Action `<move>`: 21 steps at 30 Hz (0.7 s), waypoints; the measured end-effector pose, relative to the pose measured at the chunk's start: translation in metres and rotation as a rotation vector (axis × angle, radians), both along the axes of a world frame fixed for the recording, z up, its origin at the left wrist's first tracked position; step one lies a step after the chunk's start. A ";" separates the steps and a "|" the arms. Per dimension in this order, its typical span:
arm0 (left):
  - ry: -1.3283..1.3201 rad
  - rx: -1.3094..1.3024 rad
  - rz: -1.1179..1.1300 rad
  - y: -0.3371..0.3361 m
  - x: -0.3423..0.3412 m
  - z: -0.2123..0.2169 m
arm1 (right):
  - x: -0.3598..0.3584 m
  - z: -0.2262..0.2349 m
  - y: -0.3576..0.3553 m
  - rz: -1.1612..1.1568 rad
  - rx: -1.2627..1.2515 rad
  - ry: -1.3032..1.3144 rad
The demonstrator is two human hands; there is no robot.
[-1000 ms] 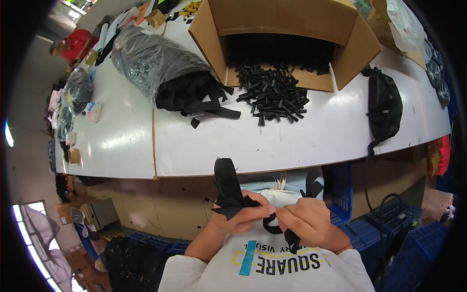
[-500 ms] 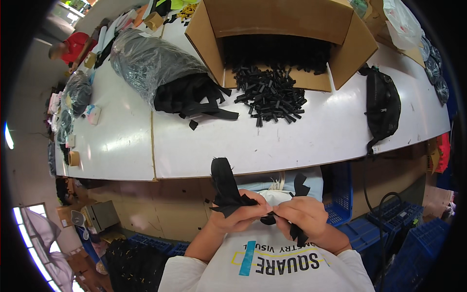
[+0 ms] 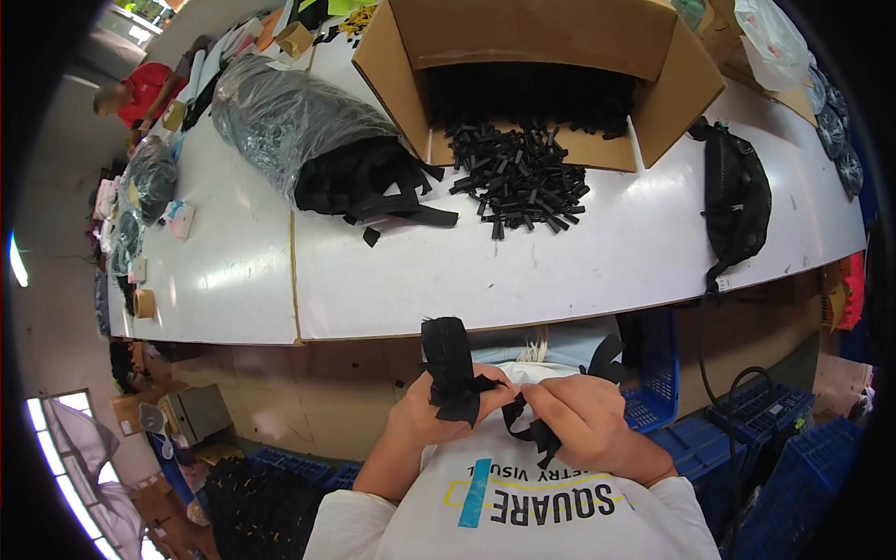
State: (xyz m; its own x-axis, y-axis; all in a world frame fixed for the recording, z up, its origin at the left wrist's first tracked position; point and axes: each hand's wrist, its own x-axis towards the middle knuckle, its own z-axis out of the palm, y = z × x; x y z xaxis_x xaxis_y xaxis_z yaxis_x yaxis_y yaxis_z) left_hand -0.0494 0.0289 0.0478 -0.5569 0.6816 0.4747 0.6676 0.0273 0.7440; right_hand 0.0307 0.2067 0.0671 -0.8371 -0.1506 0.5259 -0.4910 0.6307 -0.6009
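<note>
Far left, a plastic bag (image 3: 280, 112) partly hides black strips (image 3: 350, 177); nearer, the left hand (image 3: 420, 413) clutches black fabric (image 3: 449, 359) by the near edge of the surface (image 3: 392, 289); white room stretches to the black pile (image 3: 518, 182); right, the right hand (image 3: 586, 415) pinches a black band (image 3: 534, 433), fingertip detail unclear.

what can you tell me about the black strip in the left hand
The strip is black and flat, and looks like fabric. Its broad end juts toward the table; lower down it is creased, with uneven edges. The left hand holds it at this creased part. Whether it joins the black band by the right hand cannot be told.
</note>
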 end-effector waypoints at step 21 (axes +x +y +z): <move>-0.312 0.244 -0.092 0.005 0.004 -0.015 | -0.002 -0.011 -0.006 0.043 -0.338 -0.114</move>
State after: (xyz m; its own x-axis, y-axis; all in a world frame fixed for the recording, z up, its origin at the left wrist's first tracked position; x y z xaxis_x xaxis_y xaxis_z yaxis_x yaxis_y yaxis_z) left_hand -0.0449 0.0342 0.0326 -0.6420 0.6235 0.4462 0.3999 -0.2243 0.8887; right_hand 0.0286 0.2006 0.0565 -0.8900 -0.0205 0.4554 -0.4305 0.3666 -0.8248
